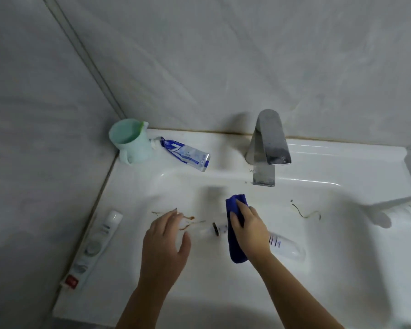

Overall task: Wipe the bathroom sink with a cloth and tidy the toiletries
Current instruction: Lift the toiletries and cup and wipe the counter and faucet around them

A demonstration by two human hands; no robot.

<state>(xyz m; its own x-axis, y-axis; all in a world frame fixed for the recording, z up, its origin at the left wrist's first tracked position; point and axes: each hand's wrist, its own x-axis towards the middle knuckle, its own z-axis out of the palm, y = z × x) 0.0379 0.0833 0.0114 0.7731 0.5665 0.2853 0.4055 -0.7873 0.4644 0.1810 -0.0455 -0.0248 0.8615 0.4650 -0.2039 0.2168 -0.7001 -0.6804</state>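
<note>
While your right hand (248, 230) has its fingers clamped on the folded blue cloth (235, 230) mid-basin of the white ceramic sink (342, 269), keep the left hand (164, 245), fingers spread and empty, clear; drag cloth flat across the brown smear (188, 220), then lift out the clear plastic bottle (286, 246).

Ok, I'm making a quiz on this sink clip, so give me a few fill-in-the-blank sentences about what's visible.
1. The right hand holds a ____ cloth.
2. The green cup stands in the sink's back ____ corner.
3. The blue-and-white toothpaste tube lies beside the ____.
4. The left hand is ____, over brown streaks.

Missing words: blue; left; cup; empty
</note>
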